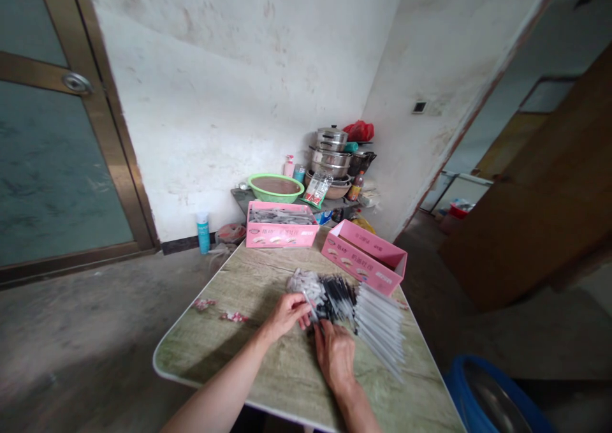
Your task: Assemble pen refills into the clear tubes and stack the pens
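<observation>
Between the thumb and fingers of my left hand is a slim, whitish pen, held at a slant. My right hand is closed at the pen's lower end, and its fingers partly hide what they grip. Just beyond my hands lies a heap of small white pieces, probably pen caps. Beside it is a pile of black-ended pen parts. Farther right, many clear pen barrels lie in a slanting row on the table.
A pink box full of pens stands at the table's far edge. Another pink box sits right of it, its inside mostly hidden. Behind are a green basin and stacked steamer pots. A blue tub stands at the right.
</observation>
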Tool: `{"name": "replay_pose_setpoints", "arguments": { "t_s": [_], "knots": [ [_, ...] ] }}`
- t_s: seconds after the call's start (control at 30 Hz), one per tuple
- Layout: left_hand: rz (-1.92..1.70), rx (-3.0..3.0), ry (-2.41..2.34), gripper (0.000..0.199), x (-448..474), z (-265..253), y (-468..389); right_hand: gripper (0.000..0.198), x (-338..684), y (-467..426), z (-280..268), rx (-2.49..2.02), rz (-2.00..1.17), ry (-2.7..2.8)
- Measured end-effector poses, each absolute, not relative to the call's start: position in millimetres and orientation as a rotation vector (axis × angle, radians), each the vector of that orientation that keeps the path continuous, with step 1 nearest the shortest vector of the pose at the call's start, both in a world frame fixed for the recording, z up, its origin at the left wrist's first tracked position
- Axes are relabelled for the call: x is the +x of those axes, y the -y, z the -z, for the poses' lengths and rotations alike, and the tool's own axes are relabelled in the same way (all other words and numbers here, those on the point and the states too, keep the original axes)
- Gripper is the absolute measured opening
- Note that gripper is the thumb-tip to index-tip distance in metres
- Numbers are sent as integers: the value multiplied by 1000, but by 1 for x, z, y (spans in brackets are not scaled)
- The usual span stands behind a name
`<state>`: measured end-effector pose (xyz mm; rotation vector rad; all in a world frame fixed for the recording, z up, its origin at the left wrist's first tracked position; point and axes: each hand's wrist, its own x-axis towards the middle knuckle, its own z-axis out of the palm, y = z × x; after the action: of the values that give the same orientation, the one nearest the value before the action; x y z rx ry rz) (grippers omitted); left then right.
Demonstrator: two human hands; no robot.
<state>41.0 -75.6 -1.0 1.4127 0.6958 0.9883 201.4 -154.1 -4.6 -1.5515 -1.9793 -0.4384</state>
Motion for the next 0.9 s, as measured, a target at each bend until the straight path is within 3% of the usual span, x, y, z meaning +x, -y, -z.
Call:
{"name": "replay_pose_setpoints", "arguments": {
  "t_s": [0.33, 0.5, 0.7, 0.9],
  "knots": [
    [-1050, 1295, -820, 44, 38, -5, 74, 44, 224, 143, 1, -1979, 242, 1704],
    [-1102, 1148, -756, 41, 36, -2, 72, 37, 232, 128, 1, -2240, 255, 1632],
    [-1093, 1261, -776, 39, 44, 10, 66, 48, 225, 138, 6, -1763, 296, 1787],
    [-1087, 1612, -937, 30, 62, -5, 76, 42, 218, 148, 7, -1516, 276, 1976]
  ]
}}
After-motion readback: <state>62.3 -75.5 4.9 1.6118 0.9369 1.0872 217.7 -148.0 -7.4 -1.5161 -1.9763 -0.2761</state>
